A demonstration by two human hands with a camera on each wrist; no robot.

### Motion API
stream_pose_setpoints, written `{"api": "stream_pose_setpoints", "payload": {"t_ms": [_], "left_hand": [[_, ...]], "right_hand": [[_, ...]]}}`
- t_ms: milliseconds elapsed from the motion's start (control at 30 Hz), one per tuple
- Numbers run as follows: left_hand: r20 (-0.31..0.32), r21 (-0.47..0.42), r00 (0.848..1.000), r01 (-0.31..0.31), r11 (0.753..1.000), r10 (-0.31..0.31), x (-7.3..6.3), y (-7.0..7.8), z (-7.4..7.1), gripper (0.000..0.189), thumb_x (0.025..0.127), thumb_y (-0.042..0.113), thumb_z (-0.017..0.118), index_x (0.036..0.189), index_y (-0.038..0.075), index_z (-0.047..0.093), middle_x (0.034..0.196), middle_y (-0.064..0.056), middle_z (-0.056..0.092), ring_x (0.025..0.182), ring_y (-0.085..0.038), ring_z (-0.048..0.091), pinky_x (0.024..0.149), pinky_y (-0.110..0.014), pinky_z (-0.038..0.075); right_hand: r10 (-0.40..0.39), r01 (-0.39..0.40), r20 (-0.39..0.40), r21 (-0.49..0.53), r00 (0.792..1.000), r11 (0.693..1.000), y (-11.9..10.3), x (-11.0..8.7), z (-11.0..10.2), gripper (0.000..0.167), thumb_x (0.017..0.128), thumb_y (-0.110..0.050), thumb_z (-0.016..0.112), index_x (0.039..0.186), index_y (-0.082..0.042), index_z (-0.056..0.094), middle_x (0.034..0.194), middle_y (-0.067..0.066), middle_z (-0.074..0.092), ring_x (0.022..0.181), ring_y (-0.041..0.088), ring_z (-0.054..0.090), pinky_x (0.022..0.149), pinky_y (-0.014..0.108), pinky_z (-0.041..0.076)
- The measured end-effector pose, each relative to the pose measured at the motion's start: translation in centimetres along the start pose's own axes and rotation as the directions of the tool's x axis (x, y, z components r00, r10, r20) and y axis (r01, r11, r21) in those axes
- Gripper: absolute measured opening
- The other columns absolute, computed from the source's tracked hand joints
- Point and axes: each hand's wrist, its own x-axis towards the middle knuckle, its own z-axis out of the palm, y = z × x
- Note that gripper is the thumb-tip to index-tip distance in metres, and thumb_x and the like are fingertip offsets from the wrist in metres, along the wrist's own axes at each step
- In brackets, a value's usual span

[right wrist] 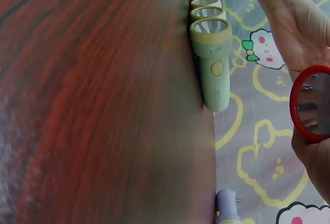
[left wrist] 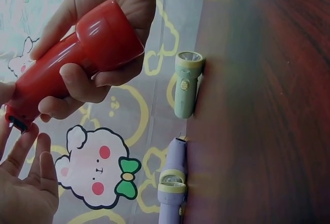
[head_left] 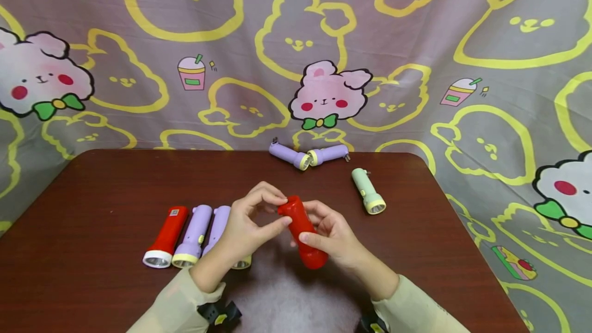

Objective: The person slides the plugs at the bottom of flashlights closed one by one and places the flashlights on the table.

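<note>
A red flashlight [head_left: 301, 233] is held up between both hands over the front of the table, tail up and tilted left. My left hand [head_left: 252, 222] pinches its tail end between thumb and fingers. Around the barrel curl the fingers of my right hand [head_left: 330, 235], its thumb lying along the near side. A small dark opening [left wrist: 19, 125] shows at the tail in the left wrist view. The right wrist view catches the lens with its red rim [right wrist: 293, 105], partly cut off at the edge.
Left of my hands, a row holds a red flashlight [head_left: 168, 235], purple flashlights [head_left: 194, 233] and a green flashlight [right wrist: 214, 74], partly hidden by my left arm in the head view. Two purple flashlights [head_left: 287, 154] with plug prongs out lie at the back; another green flashlight [head_left: 367, 191] lies right.
</note>
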Motion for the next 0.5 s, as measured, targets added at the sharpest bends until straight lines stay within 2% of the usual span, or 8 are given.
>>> {"api": "stream_pose_setpoints", "payload": {"t_ms": [200, 500], "left_hand": [[0.027, 0.004, 1.0, -0.002, 1.0, 0.002, 0.1, -0.09, -0.2, 0.029, 0.077, -0.007, 0.079, 0.102, 0.005, 0.069, 0.099, -0.009, 0.061, 0.094, -0.014, 0.061, 0.075, -0.027, 0.056], [0.048, 0.011, 0.999, -0.003, 1.0, 0.003, 0.09, -0.21, -0.35, 0.03, 0.078, -0.005, 0.079, 0.104, 0.008, 0.07, 0.098, -0.007, 0.06, 0.093, -0.015, 0.059, 0.075, -0.027, 0.055]], "right_hand": [[-0.008, 0.008, 0.01, 0.001, 1.0, 1.0, -0.04, -0.1, 0.13, 0.038, 0.095, -0.003, 0.061, 0.132, -0.004, 0.051, 0.107, 0.001, 0.07, 0.084, 0.014, 0.072, 0.075, 0.027, 0.058], [0.003, -0.003, 0.008, 0.004, 1.0, 1.0, 0.1, -0.12, 0.21, 0.038, 0.095, -0.003, 0.061, 0.131, -0.009, 0.053, 0.107, 0.0, 0.07, 0.084, 0.014, 0.072, 0.074, 0.027, 0.057]]}}
